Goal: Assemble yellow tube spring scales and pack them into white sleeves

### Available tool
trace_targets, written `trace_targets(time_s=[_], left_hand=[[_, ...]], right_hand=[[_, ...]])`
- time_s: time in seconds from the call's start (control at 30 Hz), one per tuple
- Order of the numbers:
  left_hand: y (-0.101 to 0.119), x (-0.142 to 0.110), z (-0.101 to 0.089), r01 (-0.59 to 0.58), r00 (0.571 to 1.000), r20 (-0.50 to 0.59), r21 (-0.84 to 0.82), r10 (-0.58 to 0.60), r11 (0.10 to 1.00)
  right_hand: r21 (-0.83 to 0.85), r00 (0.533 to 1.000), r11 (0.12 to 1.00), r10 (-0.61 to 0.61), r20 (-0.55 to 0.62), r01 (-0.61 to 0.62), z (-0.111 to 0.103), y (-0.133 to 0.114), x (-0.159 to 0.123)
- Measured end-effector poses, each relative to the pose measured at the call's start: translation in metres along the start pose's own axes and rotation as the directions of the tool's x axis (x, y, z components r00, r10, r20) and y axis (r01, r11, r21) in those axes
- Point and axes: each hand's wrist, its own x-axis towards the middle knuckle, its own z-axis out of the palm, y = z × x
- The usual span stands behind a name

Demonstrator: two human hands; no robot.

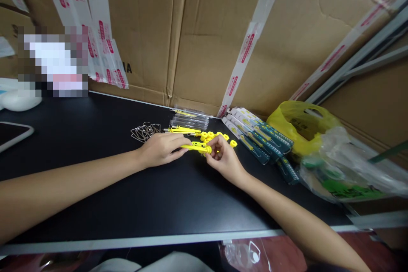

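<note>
Near the middle of the black table (191, 204), my left hand (164, 148) is closed on a slim yellow plastic stick (191, 147), which points to the right. My right hand (225, 159) pinches a small yellow round piece (208, 149) at the stick's far end; whether the two are joined I cannot tell. Just behind my hands lie several loose yellow round pieces (225, 137) and more yellow sticks (185, 129) with metal ends. A heap of bent metal wire pieces (145, 131) sits behind my left hand.
Clear plastic tubes (189, 120) lie against the cardboard wall (204, 42). Printed packaging boxes (258, 134) are stacked to the right, beside a yellow plastic bag (301, 125) and a clear bag (347, 170). A white-edged phone (14, 136) lies at far left.
</note>
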Motion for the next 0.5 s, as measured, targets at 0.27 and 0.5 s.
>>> trace_targets(time_s=[0.27, 0.5], left_hand=[[-0.0015, -0.002, 0.0013, 0.015, 1.0, 0.022, 0.012, -0.015, 1.0], [-0.0022, -0.0027, 0.0015, 0.012, 1.0, 0.026, 0.035, -0.013, 0.999]], right_hand=[[-0.194, 0.998, 0.979, -0.065, -0.01, 0.062, -0.002, 0.0013, 0.0008], [-0.449, 0.988, 0.885, -0.15, -0.023, 0.123, -0.0043, 0.0043, 0.0007]])
